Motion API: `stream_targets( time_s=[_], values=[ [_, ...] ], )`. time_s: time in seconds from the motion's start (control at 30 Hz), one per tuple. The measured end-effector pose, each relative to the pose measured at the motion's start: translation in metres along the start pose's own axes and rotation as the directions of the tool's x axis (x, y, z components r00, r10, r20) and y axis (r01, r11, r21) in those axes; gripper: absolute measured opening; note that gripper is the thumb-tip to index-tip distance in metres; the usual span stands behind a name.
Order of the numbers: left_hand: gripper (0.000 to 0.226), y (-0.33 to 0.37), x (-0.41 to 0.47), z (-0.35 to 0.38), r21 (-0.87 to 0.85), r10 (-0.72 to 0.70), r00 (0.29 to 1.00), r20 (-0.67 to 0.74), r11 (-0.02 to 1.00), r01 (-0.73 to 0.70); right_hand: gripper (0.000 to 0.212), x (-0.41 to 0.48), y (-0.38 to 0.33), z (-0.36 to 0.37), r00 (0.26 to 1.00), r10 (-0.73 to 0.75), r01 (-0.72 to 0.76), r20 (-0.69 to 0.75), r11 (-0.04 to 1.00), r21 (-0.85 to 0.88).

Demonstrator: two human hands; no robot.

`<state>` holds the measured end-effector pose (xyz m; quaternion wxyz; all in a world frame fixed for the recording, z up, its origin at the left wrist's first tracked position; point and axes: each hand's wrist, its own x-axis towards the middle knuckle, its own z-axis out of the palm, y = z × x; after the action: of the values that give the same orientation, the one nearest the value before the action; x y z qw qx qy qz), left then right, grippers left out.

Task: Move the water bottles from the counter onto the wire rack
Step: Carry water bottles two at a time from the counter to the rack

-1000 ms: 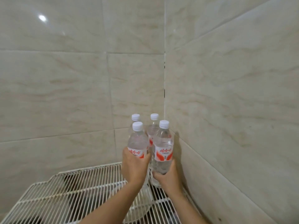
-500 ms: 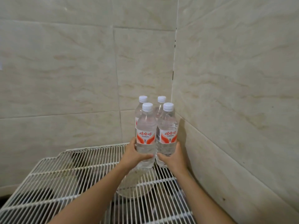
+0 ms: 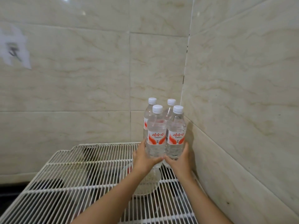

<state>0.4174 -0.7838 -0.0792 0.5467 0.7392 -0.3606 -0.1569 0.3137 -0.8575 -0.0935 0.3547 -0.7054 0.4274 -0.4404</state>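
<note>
Several clear water bottles with white caps and red-and-white labels stand in the far right corner of the white wire rack. The front left bottle is gripped low down by my left hand. The front right bottle is gripped at its base by my right hand. Two more bottles stand behind them, the back left bottle and the back right bottle, mostly hidden. All stand upright and close together.
Beige tiled walls meet in a corner right behind the bottles. A round pale bowl-like thing and dark shapes lie under the rack's wires. A blurred white paper hangs on the left wall.
The view has tilted down and pulled back, showing more of the rack. My hands have slid lower on the two front bottles, which now stand on the rack in the corner.
</note>
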Motion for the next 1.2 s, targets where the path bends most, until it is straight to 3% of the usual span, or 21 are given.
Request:
stream_targets(
  time_s=[0.07,0.13,0.2,0.27,0.4,0.57,0.7,0.93,1.07,1.2],
  values=[
    [0.096,-0.003,-0.008,-0.014,0.085,0.017,1.0,0.019,0.996,-0.018,0.098,-0.008,-0.01,-0.004,0.971,-0.177,0.136,-0.159,0.961,-0.241],
    [0.095,-0.008,-0.017,-0.036,0.183,0.022,1.0,-0.004,0.983,-0.021,0.09,-0.014,-0.021,-0.003,0.823,-0.516,0.377,-0.239,0.81,-0.45],
    [0.087,-0.015,-0.029,-0.064,0.242,0.013,0.999,-0.049,0.97,-0.001,0.075,-0.022,-0.032,0.005,0.633,-0.752,0.576,-0.184,0.616,-0.538],
    [0.075,-0.025,-0.044,-0.096,0.322,0.034,0.995,-0.09,0.947,-0.004,0.066,-0.031,-0.04,0.018,0.534,-0.844,0.693,-0.057,0.476,-0.542],
    [0.051,-0.048,-0.084,-0.162,0.493,0.083,0.979,-0.187,0.87,0.021,0.067,-0.052,-0.048,0.038,0.546,-0.804,0.779,0.237,0.382,-0.497],
    [0.038,-0.063,-0.136,-0.233,0.505,0.081,0.924,-0.374,0.854,0.13,0.062,-0.077,-0.066,0.043,0.437,-0.777,0.863,0.454,0.22,-0.455],
    [0.036,-0.066,-0.17,-0.289,0.504,0.101,0.873,-0.477,0.845,0.178,0.056,-0.11,-0.108,0.058,0.415,-0.793,0.883,0.445,0.235,-0.406],
    [0.036,-0.075,-0.273,-0.408,0.561,0.154,0.799,-0.581,0.788,0.256,0.054,-0.234,-0.194,0.124,0.258,-0.874,0.951,0.411,0.156,-0.265],
    [0.036,-0.09,-0.374,-0.506,0.6,0.166,0.723,-0.67,0.694,0.397,0.049,-0.335,-0.248,0.177,0.106,-0.925,0.992,0.364,0.075,-0.099],
    [0.034,-0.105,-0.485,-0.577,0.52,0.133,0.574,-0.808,0.619,0.589,0.049,-0.442,-0.301,0.223,-0.039,-0.953,0.998,0.299,-0.022,0.063]
  ],
)
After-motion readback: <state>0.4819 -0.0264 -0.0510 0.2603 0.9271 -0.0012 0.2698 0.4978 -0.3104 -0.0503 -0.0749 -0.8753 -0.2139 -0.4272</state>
